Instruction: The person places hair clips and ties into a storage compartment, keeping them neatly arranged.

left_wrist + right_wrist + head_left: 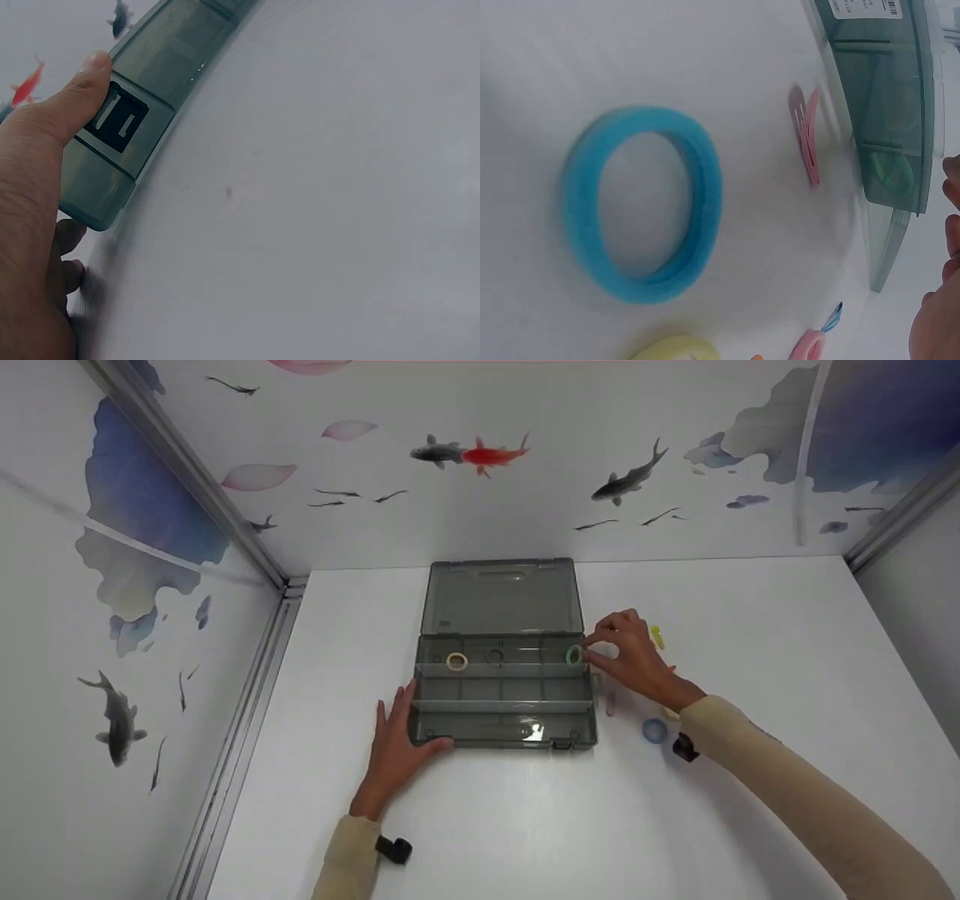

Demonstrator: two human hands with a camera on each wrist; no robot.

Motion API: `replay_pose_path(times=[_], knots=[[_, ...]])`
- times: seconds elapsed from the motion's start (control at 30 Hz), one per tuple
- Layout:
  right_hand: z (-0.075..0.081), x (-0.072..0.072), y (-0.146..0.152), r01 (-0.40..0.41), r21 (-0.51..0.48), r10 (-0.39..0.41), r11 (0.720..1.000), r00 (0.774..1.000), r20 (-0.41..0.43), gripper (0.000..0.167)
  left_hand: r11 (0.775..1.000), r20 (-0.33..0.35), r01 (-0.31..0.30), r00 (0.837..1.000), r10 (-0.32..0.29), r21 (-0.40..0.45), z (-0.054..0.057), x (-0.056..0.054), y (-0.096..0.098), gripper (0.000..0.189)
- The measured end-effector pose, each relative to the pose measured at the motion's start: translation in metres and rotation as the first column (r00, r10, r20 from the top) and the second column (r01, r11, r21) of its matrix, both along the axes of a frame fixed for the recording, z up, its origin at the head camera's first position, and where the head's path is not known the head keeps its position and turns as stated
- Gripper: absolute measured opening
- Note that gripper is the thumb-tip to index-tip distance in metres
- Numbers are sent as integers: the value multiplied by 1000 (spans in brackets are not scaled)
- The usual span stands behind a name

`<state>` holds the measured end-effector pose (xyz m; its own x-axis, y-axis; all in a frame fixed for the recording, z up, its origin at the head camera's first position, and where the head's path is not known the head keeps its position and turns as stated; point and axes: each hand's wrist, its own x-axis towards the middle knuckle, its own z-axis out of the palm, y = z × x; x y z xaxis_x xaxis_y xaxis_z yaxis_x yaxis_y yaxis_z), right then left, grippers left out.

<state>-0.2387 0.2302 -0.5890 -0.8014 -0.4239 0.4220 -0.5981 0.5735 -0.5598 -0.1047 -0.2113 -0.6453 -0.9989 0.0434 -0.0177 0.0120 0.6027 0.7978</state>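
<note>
An open grey translucent compartment box [504,690] lies on the table, its lid tipped back. My left hand [394,746] rests at its front left corner, fingers fairly straight along the side. In the left wrist view, the thumb [86,90] lies over the front wall near a dark patch. At the back right compartment, my right hand [630,656] pinches a green hair tie [568,657] between thumb and index finger. In the right wrist view, this green hair tie [892,174] shows through the box wall. A beige hair tie [457,661] and a grey one [494,657] lie in back compartments.
Right of the box lie a blue hair tie [645,206], a pink hair clip [808,142], a pale yellow ring [676,348] and a pink loop [808,346]. A yellow-green piece [658,637] is beyond my right hand. Printed walls enclose the white table [510,825].
</note>
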Motion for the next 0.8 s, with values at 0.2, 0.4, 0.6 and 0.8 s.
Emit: replay_pose_path(times=[0.2,0.4,0.6,0.8], knots=[[-3,2,14,31,-29,-32,999,999,-20,14,1000,8,2,1000,-2,2,0,-1,-1,121],[-10,5,29,73,-27,-73,997,997,10,17,1000,2,3,1000,-3,-1,1,0,0,122],[-18,10,43,110,-13,-109,994,993,49,17,1000,0,4,1000,-4,-5,1,0,1,123],[-21,13,53,142,-11,-140,990,985,103,16,1000,5,1,1000,-1,-5,2,0,1,122]])
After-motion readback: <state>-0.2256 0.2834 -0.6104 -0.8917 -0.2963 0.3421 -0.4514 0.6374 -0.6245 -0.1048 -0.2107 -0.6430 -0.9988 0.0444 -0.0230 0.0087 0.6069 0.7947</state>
